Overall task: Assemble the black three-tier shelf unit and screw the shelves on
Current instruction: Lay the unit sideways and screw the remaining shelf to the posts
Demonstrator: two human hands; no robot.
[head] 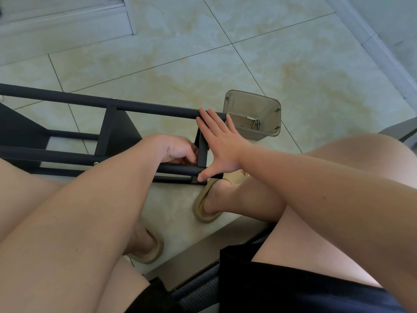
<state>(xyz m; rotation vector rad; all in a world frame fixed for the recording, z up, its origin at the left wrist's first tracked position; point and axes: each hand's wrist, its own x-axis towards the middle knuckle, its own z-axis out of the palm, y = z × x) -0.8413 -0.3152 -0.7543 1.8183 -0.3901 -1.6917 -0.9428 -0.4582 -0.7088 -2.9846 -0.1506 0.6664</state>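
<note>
Closest in, at 6 o'clock, are bare knees and soft black shorts point(293, 279), and a bit past them two squishy tan slippers point(204, 199) on the feet. In the middle sit the hands. The right hand point(220, 150) is spread wide and flat. Its fingers press on the far round bar and its thumb touches the near bar's end. The left hand point(178, 150) is curled up just beside the end shelf point(202, 152). I cannot tell what it holds, because its fingers are hidden. The black shelf unit point(146, 108) lies on its side on the floor and stretches off to 9 o'clock. Its bars are smooth dull metal tubes, and its shelves are flat and thin. I think the end shelf is being screwed on now. Next, the shelf must stay lined up while a screw goes in straight. At 1 o'clock is a see-through brown plastic tub point(252, 105) with little shiny screws point(256, 124) inside. Beyond it is the shiny tiled floor point(248, 64).
</note>
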